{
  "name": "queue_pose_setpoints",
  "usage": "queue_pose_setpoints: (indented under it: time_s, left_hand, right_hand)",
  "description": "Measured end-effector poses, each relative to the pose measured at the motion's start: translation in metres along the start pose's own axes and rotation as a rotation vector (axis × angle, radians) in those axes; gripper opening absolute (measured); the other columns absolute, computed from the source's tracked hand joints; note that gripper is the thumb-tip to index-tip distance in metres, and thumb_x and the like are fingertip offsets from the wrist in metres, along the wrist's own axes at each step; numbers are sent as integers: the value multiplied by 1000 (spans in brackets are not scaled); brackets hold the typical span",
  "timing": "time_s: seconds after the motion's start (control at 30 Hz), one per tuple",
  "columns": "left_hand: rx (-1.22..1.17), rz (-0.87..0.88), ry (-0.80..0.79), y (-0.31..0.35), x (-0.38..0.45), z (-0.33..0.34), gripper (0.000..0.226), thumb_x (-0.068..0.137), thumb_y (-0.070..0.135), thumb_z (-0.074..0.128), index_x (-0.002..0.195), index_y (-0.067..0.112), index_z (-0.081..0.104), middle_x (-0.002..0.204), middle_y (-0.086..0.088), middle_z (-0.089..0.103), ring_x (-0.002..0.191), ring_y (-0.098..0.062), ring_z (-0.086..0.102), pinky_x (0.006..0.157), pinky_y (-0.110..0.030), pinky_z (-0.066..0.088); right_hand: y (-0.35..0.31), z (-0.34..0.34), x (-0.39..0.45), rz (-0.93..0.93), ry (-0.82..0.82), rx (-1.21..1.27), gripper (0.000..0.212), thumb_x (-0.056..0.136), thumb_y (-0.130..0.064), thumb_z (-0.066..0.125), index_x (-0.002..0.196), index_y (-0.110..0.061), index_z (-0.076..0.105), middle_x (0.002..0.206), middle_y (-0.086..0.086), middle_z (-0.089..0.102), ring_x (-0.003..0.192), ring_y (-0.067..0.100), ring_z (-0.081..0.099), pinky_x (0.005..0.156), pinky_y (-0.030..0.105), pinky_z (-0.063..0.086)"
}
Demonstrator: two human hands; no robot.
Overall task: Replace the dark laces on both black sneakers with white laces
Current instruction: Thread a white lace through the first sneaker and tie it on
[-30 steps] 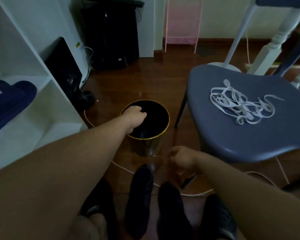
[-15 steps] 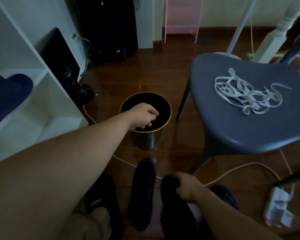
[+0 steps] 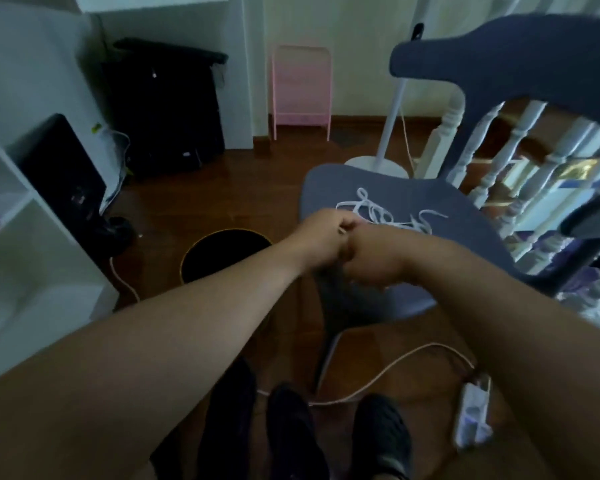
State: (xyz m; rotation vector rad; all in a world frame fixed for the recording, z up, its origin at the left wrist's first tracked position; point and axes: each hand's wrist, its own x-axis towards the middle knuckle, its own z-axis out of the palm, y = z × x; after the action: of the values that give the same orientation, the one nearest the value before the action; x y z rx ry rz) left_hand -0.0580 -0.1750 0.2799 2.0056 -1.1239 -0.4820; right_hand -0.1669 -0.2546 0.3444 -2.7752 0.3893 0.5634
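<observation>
My left hand (image 3: 321, 237) and right hand (image 3: 371, 258), fists touching, pinch a white lace (image 3: 388, 214) from the chair's (image 3: 465, 244) tangle; pulling may knot it.

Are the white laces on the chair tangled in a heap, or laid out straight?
Tangled: the white laces lie in overlapping loops on the chair seat, beside both hands.

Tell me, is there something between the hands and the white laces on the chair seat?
Nothing visible is in the way. The left hand and right hand meet directly at the near edge of the white laces lying on the blue chair seat; whether the fingers already pinch a lace cannot be told.
</observation>
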Motion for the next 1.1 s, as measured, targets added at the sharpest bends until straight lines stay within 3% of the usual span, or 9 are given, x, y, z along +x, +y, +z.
queue_pose_setpoints:
  time_s: [0.1, 0.17, 0.27, 0.4, 0.57, 0.67, 0.77, 0.9, 1.1]
  left_hand:
    - [388, 41, 19, 4, -2, 29, 21, 94, 36, 64, 108, 35, 79, 114, -5, 69, 110, -27, 64, 91, -39, 51]
    - [467, -7, 112, 9, -1, 36, 15, 98, 37, 67, 104, 31, 79, 117, -9, 62, 111, -30, 61, 95, -40, 50]
    - [503, -48, 141, 17, -3, 40, 21, 102, 38, 61, 104, 21, 74, 118, -13, 58, 108, -34, 60, 91, -41, 48]
    - [581, -20, 84, 20, -12, 41, 16, 103, 28, 58, 103, 16, 68, 119, -13, 55, 107, -36, 59, 91, -47, 50]
    - [-79, -160, 232, 22, -31, 30, 22, 109, 18, 50, 87, 20, 54, 86, -4, 65, 80, -24, 62, 74, -41, 51]
    - [-363, -149, 367, 41, -56, -6, 16, 109, 13, 52, 96, 22, 55, 75, 3, 63, 65, -9, 59, 64, -27, 50]
    - [-621, -30, 616, 55, -83, -62, 23, 103, -3, 50, 94, 18, 52, 54, 5, 45, 45, -10, 40, 45, -24, 32]
    - [-903, 23, 804, 61, -115, -116, 27, 98, -4, 46, 89, 20, 54, 52, 5, 36, 42, -10, 27, 48, -27, 24]
    - [-854, -12, 760, 65, -126, -116, 26, 101, -3, 49, 89, 19, 55, 51, 5, 37, 43, -9, 31, 45, -22, 30]
  right_hand:
    - [54, 3, -12, 124, 367, 259, 11, 91, -22, 66, 84, -19, 73, 82, 7, 69, 75, 26, 66, 74, 47, 60]
    - [73, 13, -11, 132, 476, 336, 9, 91, -24, 70, 99, -28, 69, 98, 2, 67, 86, 22, 63, 74, 40, 55]
    - [83, 24, -3, 34, 418, 338, 37, 92, -18, 67, 125, -34, 60, 100, -4, 61, 81, 11, 56, 64, 24, 38]
    - [80, 37, 8, 44, 246, 219, 52, 90, -13, 62, 138, -34, 57, 120, 0, 62, 110, 25, 60, 87, 35, 46]
    - [80, 41, 16, 90, 336, 208, 7, 93, -21, 61, 97, -21, 67, 107, 10, 69, 101, 31, 62, 81, 35, 45]
    - [85, 40, 20, 98, 365, 211, 15, 97, -24, 58, 83, -24, 61, 98, 9, 65, 96, 32, 61, 78, 35, 44]
    - [90, 37, 21, 133, 380, 220, 13, 99, -23, 56, 89, -23, 64, 94, 5, 60, 90, 28, 57, 77, 33, 40]
    - [101, 40, 29, 272, 417, 234, 16, 98, -18, 51, 85, -20, 61, 105, 13, 67, 86, 28, 54, 80, 34, 43]
    - [57, 24, 20, 228, 638, 338, 22, 90, -22, 55, 103, -22, 72, 103, 6, 68, 89, 28, 60, 78, 37, 50]
